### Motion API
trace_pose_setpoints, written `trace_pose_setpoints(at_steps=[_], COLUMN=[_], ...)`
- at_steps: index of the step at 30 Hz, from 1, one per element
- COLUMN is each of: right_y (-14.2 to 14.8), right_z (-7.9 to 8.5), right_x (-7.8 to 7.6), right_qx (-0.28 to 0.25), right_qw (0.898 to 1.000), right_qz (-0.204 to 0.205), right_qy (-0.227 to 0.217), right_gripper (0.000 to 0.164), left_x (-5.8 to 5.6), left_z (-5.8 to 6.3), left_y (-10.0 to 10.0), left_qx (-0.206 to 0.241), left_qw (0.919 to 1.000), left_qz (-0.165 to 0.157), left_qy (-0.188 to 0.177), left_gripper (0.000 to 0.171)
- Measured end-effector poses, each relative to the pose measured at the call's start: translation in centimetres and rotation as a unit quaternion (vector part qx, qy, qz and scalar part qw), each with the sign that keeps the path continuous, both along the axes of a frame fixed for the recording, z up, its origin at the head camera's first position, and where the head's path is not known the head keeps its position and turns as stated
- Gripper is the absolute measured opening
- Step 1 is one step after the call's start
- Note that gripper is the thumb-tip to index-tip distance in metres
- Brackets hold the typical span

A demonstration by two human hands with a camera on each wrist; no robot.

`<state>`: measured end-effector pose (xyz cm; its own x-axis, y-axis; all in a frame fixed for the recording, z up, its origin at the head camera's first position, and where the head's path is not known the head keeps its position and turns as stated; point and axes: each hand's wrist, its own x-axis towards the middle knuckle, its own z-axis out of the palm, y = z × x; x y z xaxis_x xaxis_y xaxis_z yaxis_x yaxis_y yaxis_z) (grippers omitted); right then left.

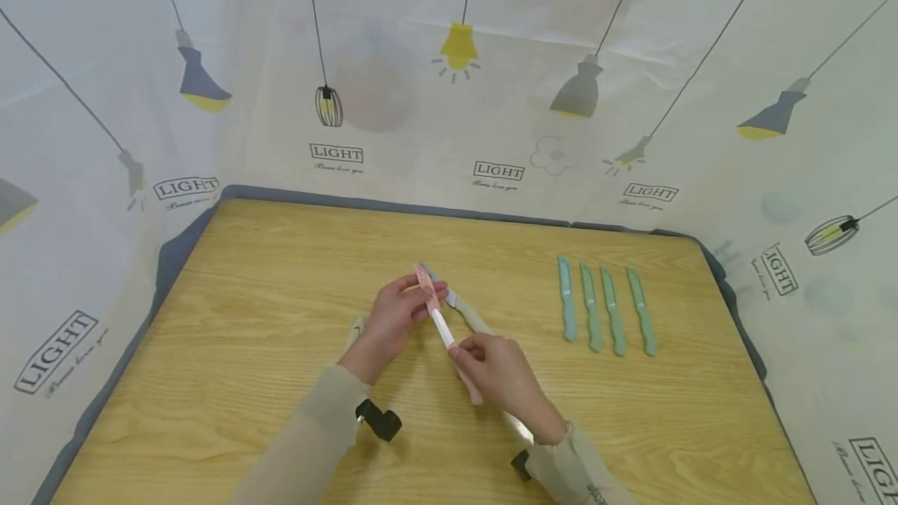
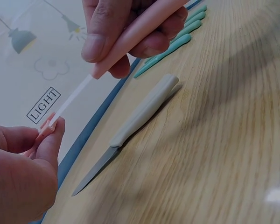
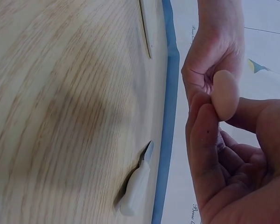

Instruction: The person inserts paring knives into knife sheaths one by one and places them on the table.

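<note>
Above the middle of the table, my left hand (image 1: 393, 318) pinches a pink speckled blade sheath (image 1: 424, 280). Lower down, my right hand (image 1: 501, 372) grips the pink handle of a knife (image 2: 137, 35) between thumb and fingers. A stretch of pale blade (image 1: 442, 327) shows between sheath and handle; its tip is out of sight in the sheath or behind the left fingers. In the right wrist view, the rounded handle end (image 3: 225, 95) points at the camera. On the table just beyond the hands lies a white-handled knife (image 2: 144, 109) with a bare blade.
To the right lie a blue knife (image 1: 567, 298) and several green knives (image 1: 612, 310) side by side, handles toward me. Beside my left wrist a pale handle (image 1: 356, 330) is partly hidden, and a bare blade (image 1: 519, 427) shows under my right wrist. A printed curtain surrounds the table.
</note>
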<state>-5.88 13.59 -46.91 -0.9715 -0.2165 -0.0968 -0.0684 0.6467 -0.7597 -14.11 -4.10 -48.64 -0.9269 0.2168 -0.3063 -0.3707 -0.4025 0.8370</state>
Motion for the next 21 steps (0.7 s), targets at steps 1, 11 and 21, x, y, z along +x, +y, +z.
trace_pose_setpoints(at_steps=[1,11,21], right_y=[-0.05,-0.38,-0.57], right_z=[0.0,-0.18,-0.49], right_x=[-0.01,-0.3,-0.52], right_qx=[-0.001,-0.004,-0.021], right_qw=[1.0,1.0,1.0], right_qz=[-0.001,-0.005,-0.01], right_qy=[-0.001,0.001,-0.004], right_gripper=[0.029,0.03,0.032], left_x=[0.04,0.38,0.92], left_z=[0.0,-0.43,-0.46], left_y=[0.05,0.45,1.03], left_qx=[-0.002,-0.008,-0.013], left_qw=[1.0,0.9999,0.9999], left_qz=[-0.002,-0.01,-0.01], left_qy=[0.004,0.011,0.002], left_gripper=[0.046,0.046,0.045])
